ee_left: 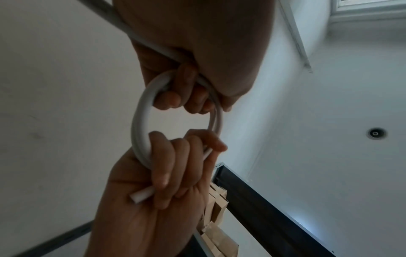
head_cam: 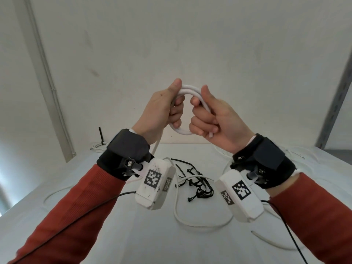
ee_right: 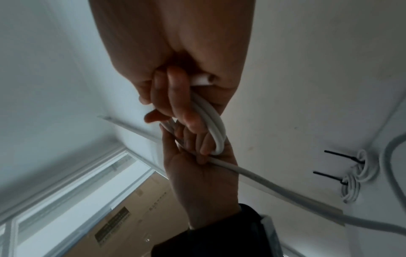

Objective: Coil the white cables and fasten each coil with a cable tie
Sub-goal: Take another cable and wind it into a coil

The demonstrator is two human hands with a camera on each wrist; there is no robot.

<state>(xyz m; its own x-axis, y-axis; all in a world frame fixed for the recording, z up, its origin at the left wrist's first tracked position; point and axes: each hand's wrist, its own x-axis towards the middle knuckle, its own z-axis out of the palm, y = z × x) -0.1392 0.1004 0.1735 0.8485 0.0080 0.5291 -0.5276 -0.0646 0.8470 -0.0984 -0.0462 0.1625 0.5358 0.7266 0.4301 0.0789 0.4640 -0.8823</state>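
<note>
1. Your left hand point(head_cam: 162, 111) curls round the left side of the white cable coil point(head_cam: 188, 88), held above the table point(head_cam: 142, 235), so loops cannot spring apart.
2. Your right hand point(head_cam: 217, 119) grips the right side, trapping the cut end point(head_cam: 211, 134) as an anchor.
3. The loose tail point(head_cam: 157, 144) drops from your left hand, free to feed more turns.
4. Black cable ties point(head_cam: 200, 185) lie near, ready for fastening.

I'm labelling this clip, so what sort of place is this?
Likely a plain workroom or storeroom: a white table against a blank wall, a pile of black cable ties beside loose white cable, and cardboard boxes near a window.
</note>
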